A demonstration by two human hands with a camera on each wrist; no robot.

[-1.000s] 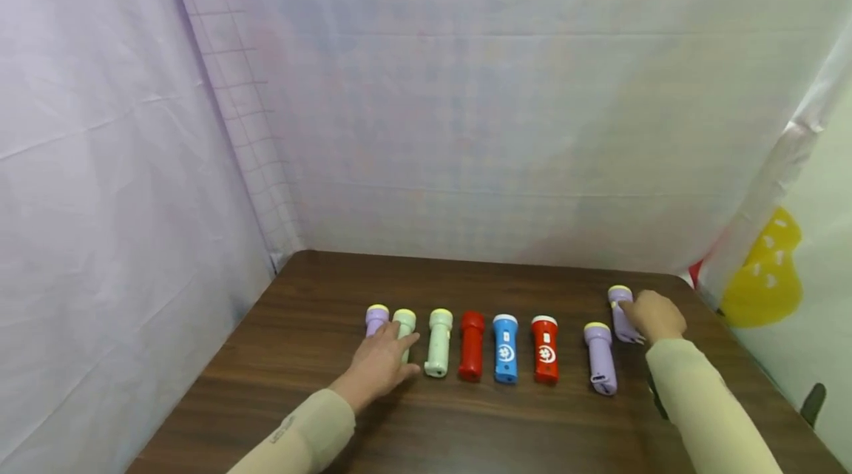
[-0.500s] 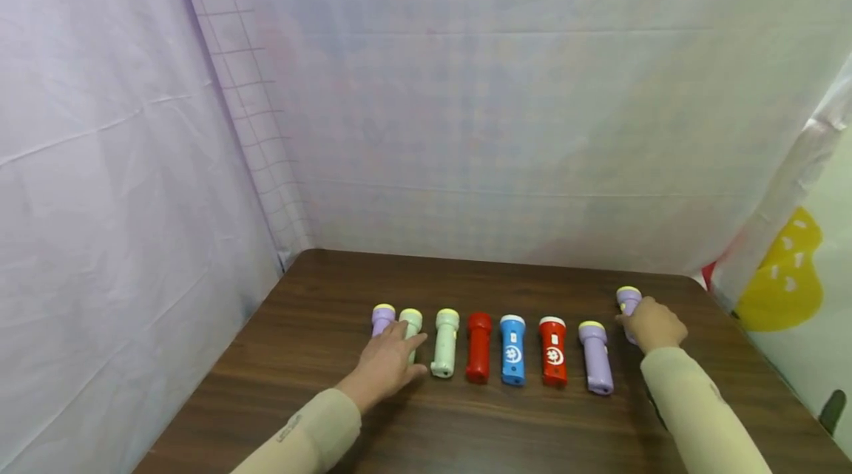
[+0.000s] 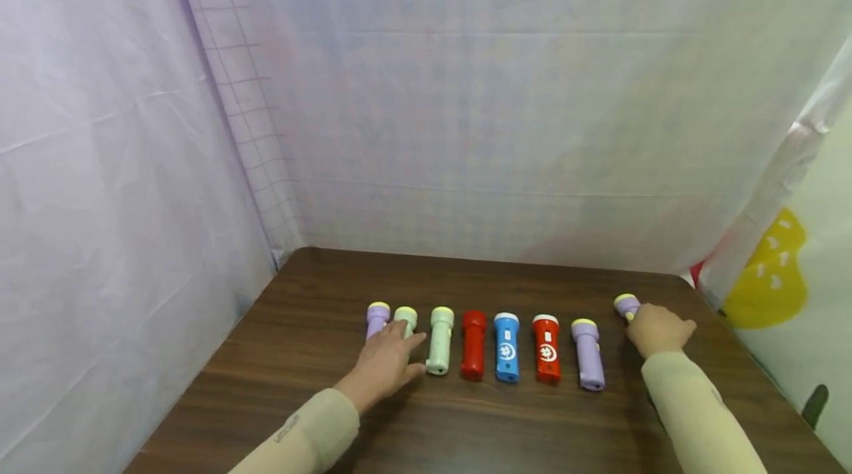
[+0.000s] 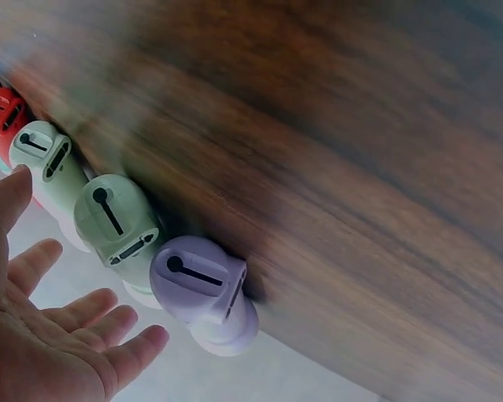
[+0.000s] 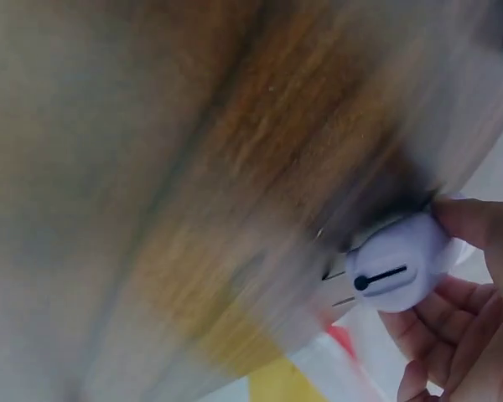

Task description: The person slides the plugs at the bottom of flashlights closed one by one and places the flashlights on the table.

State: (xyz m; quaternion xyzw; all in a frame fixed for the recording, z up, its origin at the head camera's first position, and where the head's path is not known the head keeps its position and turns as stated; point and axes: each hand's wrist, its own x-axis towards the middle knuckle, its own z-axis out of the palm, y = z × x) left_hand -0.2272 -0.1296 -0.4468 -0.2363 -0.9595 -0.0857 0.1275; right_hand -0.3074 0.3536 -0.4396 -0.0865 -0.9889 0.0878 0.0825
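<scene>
My right hand grips a purple flashlight with a yellow rim at the table's right side. In the right wrist view, thumb and fingers pinch around its body, and two thin metal prongs stick out of its end. My left hand rests spread over the left end of a row, covering part of a light green flashlight and a purple flashlight. In the left wrist view, its fingers are loose and grip neither one. Another purple flashlight lies left of my right hand.
Between the hands, a second light green flashlight, a dark red one, a blue one and a red one with a white rim lie side by side on the brown table. White curtains hang behind.
My right hand has closed round the far-right purple flashlight, which now tilts to the left. The neighbouring purple flashlight has rolled and shifted closer to the red one. My left hand stays in place.
</scene>
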